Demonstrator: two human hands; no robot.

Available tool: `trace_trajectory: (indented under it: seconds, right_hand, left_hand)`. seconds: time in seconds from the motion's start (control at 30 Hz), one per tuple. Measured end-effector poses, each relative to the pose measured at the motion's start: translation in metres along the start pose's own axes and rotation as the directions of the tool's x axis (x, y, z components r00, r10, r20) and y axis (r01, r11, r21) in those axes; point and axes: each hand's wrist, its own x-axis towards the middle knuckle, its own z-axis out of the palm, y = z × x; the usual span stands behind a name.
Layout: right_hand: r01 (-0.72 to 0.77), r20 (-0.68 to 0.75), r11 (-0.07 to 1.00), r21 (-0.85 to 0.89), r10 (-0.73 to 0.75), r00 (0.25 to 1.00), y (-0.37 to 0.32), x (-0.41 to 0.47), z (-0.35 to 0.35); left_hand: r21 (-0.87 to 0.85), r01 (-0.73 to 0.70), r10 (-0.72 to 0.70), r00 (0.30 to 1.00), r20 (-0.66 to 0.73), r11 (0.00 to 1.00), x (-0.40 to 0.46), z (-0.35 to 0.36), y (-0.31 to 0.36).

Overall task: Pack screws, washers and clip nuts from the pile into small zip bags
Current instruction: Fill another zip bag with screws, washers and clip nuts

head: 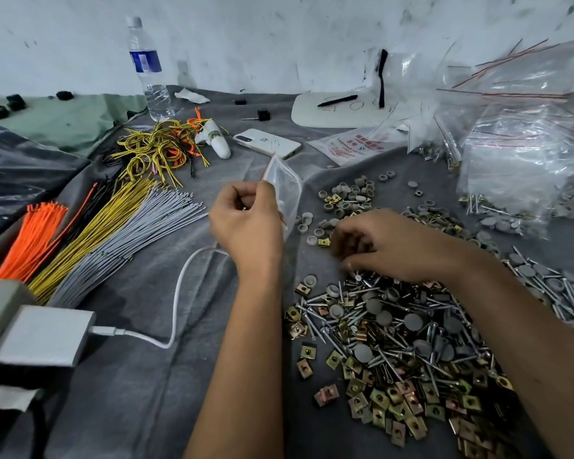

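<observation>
A: Working over a grey cloth (140,376) spread on the surface, a scuffed white wall (279,34) at the far edge. Nearest: grey power adapter (43,336) with white cable (176,293), lower left.

B: Pile?

A: Mixed pile (405,352) of screws, brass-coloured clip nuts and grey round washers, lower right; too many to count. A looser patch of grey caps (348,200) lies just beyond it.

B: Hands?

A: Right hand (388,246) rests on the pile's far edge, fingers curled down among the parts; blurred, so cannot tell whether it holds one. Left hand (246,223) is raised, fingertips pinching the mouth of one small zip bag (284,183), which hangs open beside it.

B: Further out?

A: Wire bundles (90,240) left, in orange, yellow, grey and black. One white phone (267,143), one water bottle (148,67), one pen (337,100) on a white board (342,115). Heap of filled bags (524,144) far right
</observation>
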Motion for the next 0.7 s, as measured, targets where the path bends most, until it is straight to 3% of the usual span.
trace_trajectory:
  seconds: [0.17, 0.33, 0.53, 0.7]
  right_hand:
    - [0.013, -0.222, 0.982, 0.189, 0.03, 0.975, 0.015, -0.017, -0.006]
    - [-0.022, -0.384, 0.988, 0.151, 0.079, 0.92, 0.02, -0.024, -0.006]
    - [-0.041, -0.345, 0.994, 0.104, 0.074, 0.936, 0.024, -0.025, -0.009]
    - [-0.041, -0.329, 0.98, 0.194, 0.105, 0.938, 0.028, -0.028, -0.012]
  left_hand:
    - [0.128, 0.077, -0.102, 0.975, 0.198, 0.989, -0.007, 0.007, -0.006]
    - [0.252, 0.006, -0.096, 0.932, 0.349, 0.968, -0.017, 0.01, -0.009]
    - [0.356, -0.054, -0.124, 0.881, 0.458, 0.933, -0.024, 0.011, -0.009]
    - [0.417, -0.105, -0.13, 0.858, 0.497, 0.903, -0.027, 0.012, -0.006]
